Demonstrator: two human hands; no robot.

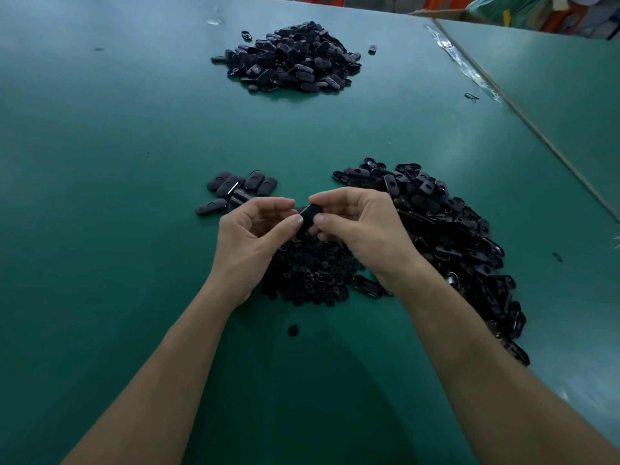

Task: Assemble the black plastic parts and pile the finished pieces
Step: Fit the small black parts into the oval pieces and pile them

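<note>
A black oval plastic piece [308, 213] is held above the table between both hands. My left hand [255, 239] pinches its left end with thumb and forefinger, and my right hand [359, 226] pinches its right end. Under the hands lies a heap of small black round inserts [312, 270]. A long heap of black oval shells [446, 236] runs along the right. Just left of the hands sits a small group of flat oval pieces [235, 189]. A large pile of black pieces [295, 60] lies at the far middle of the table.
The green table top [117, 162] spreads to the left. A second green table [553, 88] joins on the right along a taped seam [469, 68]. Single black pieces lie at the front [293, 330], far right [557, 257] and beside the far pile [372, 49].
</note>
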